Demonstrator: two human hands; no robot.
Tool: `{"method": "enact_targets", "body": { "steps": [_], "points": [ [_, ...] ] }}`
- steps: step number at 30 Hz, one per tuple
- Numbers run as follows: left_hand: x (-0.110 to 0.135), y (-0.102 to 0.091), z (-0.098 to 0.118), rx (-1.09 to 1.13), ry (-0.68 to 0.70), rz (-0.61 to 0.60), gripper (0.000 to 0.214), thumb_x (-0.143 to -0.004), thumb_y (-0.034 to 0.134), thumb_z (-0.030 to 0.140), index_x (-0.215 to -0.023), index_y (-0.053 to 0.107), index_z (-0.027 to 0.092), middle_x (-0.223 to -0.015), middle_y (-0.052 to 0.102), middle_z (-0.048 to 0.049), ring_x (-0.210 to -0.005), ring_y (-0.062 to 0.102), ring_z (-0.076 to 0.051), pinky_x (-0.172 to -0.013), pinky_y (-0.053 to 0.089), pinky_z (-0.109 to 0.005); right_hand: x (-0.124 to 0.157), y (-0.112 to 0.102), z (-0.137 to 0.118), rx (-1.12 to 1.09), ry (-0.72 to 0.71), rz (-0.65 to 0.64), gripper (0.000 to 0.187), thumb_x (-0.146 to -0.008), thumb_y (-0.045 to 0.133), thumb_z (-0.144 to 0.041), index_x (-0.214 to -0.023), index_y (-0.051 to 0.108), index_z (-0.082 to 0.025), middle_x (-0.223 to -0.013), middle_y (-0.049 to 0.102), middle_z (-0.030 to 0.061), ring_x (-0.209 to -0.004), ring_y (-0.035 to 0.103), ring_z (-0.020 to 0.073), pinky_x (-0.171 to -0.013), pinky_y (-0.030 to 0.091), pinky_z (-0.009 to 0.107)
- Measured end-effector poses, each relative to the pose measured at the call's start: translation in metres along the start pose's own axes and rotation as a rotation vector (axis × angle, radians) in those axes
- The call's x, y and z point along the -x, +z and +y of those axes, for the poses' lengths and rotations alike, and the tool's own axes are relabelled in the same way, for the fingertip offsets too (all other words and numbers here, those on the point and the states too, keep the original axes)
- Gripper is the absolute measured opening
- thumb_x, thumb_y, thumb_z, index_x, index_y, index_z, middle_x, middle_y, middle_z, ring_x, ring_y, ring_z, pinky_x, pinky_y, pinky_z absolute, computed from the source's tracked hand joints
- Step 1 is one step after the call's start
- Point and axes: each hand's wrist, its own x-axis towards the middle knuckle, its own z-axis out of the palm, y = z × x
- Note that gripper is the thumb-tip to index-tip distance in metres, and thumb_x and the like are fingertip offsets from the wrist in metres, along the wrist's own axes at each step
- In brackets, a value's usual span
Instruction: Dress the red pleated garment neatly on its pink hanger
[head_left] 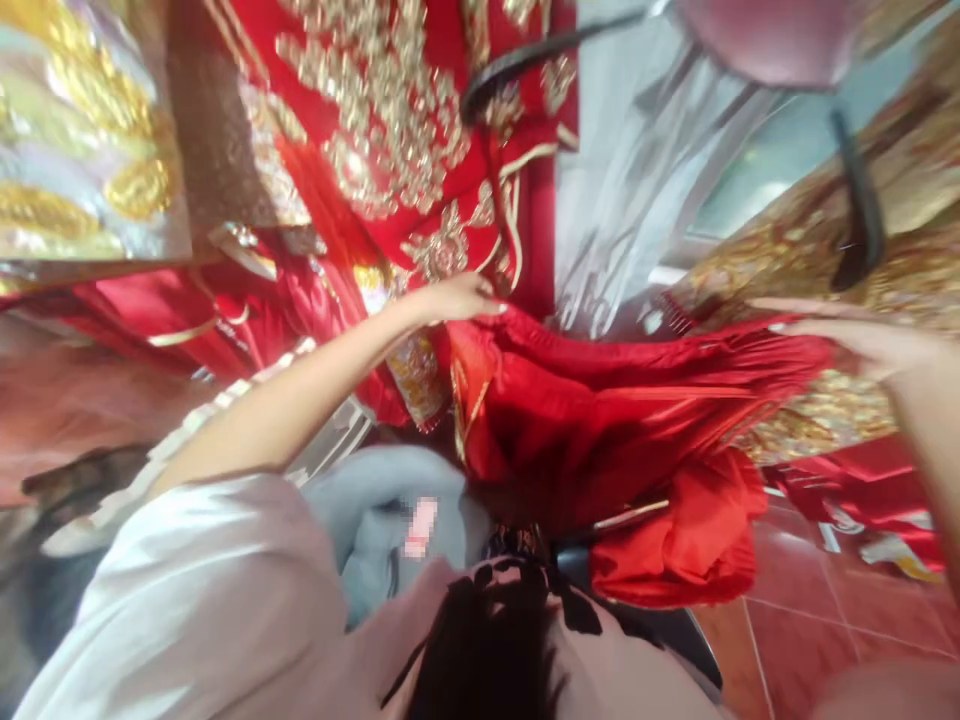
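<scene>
A red gathered cloth [570, 400] is stretched across the middle, above my lap. My left hand [476, 297] is closed on its upper left corner, beside a gold-trimmed edge. At the far right end my right hand [847, 335] grips the same cloth, and the fabric bunches in folds toward it. The middle of the cloth sags between the two hands. Below, a brighter red part [690, 540] hangs over the right side of my lap. Some fingers of my right hand are blurred.
Red fabric with gold sequin embroidery [375, 110] lies ahead, and gold-patterned cloth [97, 130] is at upper left. A pale grey surface [615, 160] carries blurred, dark curved pieces and a pink rounded object [772, 40]. Red floor tiles [817, 590] show at lower right.
</scene>
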Motion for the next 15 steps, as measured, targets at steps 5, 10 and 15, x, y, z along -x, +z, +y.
{"method": "enact_targets", "body": {
  "steps": [5,10,15],
  "points": [
    [-0.002,-0.023,0.002,0.173,-0.106,0.189,0.021,-0.068,0.062,0.036,-0.079,0.064,0.018,-0.078,0.066,-0.0042,-0.072,0.061,-0.019,-0.065,0.046,-0.027,-0.002,-0.003,-0.032,-0.324,0.176,0.143,0.058,-0.091,0.027,-0.051,-0.088,0.071,-0.015,-0.073,0.068,0.0102,-0.063,0.062,0.0144,-0.063,0.043,0.034],
    [0.013,-0.042,0.028,0.299,-0.124,0.339,0.012,-0.060,0.061,0.024,-0.069,0.057,0.018,-0.067,0.060,-0.0010,-0.068,0.057,-0.016,-0.067,0.044,-0.027,0.018,-0.002,-0.047,-0.508,-0.010,0.046,0.087,-0.083,0.007,-0.073,-0.083,0.070,-0.012,-0.079,0.066,0.0155,-0.069,0.060,0.0161,-0.066,0.044,0.032],
    [0.025,-0.046,0.037,0.201,-0.142,0.346,0.016,-0.060,0.061,0.032,-0.068,0.055,0.020,-0.055,0.055,-0.0005,-0.069,0.057,-0.020,-0.065,0.042,-0.032,0.056,-0.001,-0.052,-0.448,-0.173,0.015,0.081,-0.075,0.023,-0.082,-0.084,0.069,-0.016,-0.079,0.064,0.0116,-0.067,0.059,0.0167,-0.063,0.045,0.031]
  ]
}}
